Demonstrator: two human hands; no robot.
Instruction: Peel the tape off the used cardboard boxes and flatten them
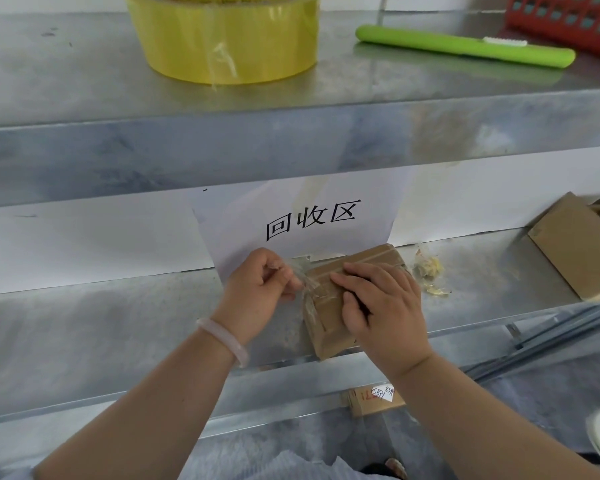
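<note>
A small flat brown cardboard box (pixel 329 320) lies on the lower metal shelf (pixel 118 323), wrapped in clear tape. My left hand (pixel 257 289) pinches a strip of clear tape (pixel 303 284) that stretches from the box's left end. My right hand (pixel 381 306) lies on top of the box with fingers spread, holding it down. A crumpled wad of peeled tape (pixel 428 271) lies on the shelf just right of the box.
A bigger open cardboard box (pixel 568 244) stands at the right of the shelf. A paper sign (pixel 298 220) hangs behind. The upper shelf holds a yellow tape roll (pixel 222 43), a green utility knife (pixel 465 46) and a red basket (pixel 565 19). Below, a labelled box (pixel 374 400).
</note>
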